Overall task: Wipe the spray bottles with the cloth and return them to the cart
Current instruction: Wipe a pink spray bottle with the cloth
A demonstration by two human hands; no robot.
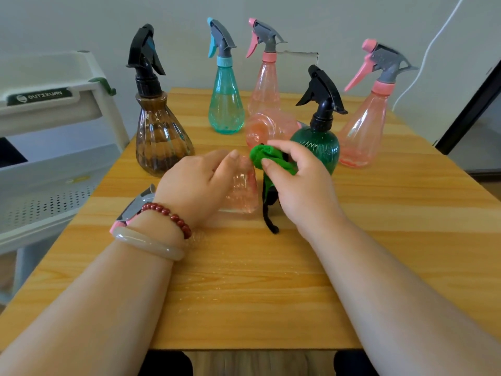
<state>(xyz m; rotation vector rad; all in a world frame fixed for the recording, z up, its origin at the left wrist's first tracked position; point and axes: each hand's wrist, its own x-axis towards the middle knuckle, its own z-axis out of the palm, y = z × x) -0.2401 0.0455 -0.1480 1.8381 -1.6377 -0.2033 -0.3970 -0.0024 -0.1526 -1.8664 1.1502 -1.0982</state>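
**Forearms in front, a crowd behind**

Bare forearms fill the foreground over the light wooden table. The left wrist wears a pale stone bangle and a dark red bead bracelet.

The left hand curls over a clear pink plastic spray bottle, which is tipped over mid-table with its grey-and-pink trigger head poking out beside that wrist. The right hand pinches a bunched green cloth against the bottle's wide end.

Close behind the cloth a second pink bottle lies on its side. A round dark green bottle with a black head stands just beyond the right hand, partly hidden by it. A brown ribbed bottle, a teal bottle and two upright pink bottles ring them. The white plastic cart stands beside the table's left edge.
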